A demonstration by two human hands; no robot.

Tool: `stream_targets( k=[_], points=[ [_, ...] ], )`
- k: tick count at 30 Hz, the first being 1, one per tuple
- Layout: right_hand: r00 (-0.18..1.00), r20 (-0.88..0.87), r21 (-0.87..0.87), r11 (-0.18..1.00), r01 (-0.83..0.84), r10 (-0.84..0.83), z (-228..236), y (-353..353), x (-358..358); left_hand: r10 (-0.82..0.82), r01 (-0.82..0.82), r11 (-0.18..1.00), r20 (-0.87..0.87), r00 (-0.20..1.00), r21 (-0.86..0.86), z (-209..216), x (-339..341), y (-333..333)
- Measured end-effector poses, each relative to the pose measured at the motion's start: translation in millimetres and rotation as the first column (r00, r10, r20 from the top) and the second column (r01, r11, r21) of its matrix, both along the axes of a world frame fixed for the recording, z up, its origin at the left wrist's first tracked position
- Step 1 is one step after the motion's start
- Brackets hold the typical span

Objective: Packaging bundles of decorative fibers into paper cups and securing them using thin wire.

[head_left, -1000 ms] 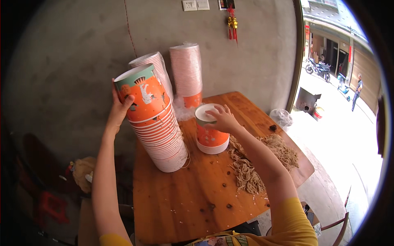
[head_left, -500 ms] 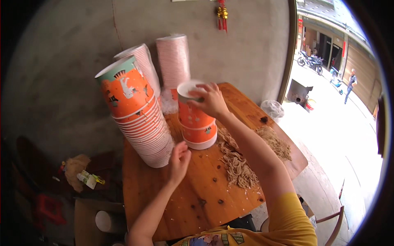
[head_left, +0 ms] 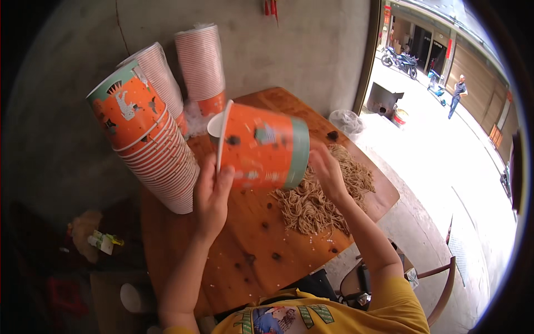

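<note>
A large orange paper bucket (head_left: pixel 261 145) with a teal band and printed pictures is held on its side above the table, its white rim to the left and its base to the right. My left hand (head_left: pixel 212 197) is closed on the lower part of that rim. Beside the teal base is my right hand (head_left: pixel 329 173), fingers apart and slightly blurred; whether they touch it I cannot tell. Behind the held bucket shows part of another white paper bucket (head_left: pixel 214 128). A tall leaning stack of nested orange buckets (head_left: pixel 153 145) stands to the left of my left hand.
Two more wrapped bucket stacks, one leaning (head_left: pixel 158 75) and one upright (head_left: pixel 200 67), stand by the wall. Tan noodle-like strands (head_left: pixel 317 206) lie in a heap on the wooden table (head_left: pixel 239 261). A clear plastic bag (head_left: pixel 347 121) sits beyond the far edge. Outside, a person (head_left: pixel 458 94) stands.
The bucket under my right hand has been lifted and turned onto its side. My left hand has come up and taken its rim. My right hand has shifted to its base. The view has moved.
</note>
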State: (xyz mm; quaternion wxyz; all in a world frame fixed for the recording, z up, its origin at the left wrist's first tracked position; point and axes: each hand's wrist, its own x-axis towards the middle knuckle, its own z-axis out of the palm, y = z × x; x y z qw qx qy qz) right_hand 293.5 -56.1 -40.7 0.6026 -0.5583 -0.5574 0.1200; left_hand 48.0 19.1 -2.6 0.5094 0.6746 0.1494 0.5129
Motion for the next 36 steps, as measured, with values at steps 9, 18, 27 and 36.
stream_targets(
  k=[9, 18, 27, 36],
  points=[
    [0.722, 0.691, -0.151, 0.972, 0.18, -0.026, -60.3, -37.9, 39.7, 0.505, 0.077, 0.692, -0.558, 0.658, 0.718, -38.6, -51.0, -59.5],
    [0.638, 0.77, -0.128, 0.986, 0.11, 0.029, -77.1, -29.1, 43.4, 0.58, 0.126, 0.604, -0.543, 0.607, 0.787, -53.8, -40.9, -71.3],
    [0.752, 0.655, -0.168, 0.985, 0.043, 0.079, -58.1, -32.3, 43.1, 0.607, 0.032, 0.548, -0.424, 0.672, 0.836, -46.3, -39.8, -85.5],
    [0.872, 0.482, -0.098, 0.994, -0.042, 0.084, -37.3, -49.1, 16.9, 0.382, -0.044, 0.721, -0.343, 0.858, 0.692, -46.1, -8.1, -109.8]
  ],
)
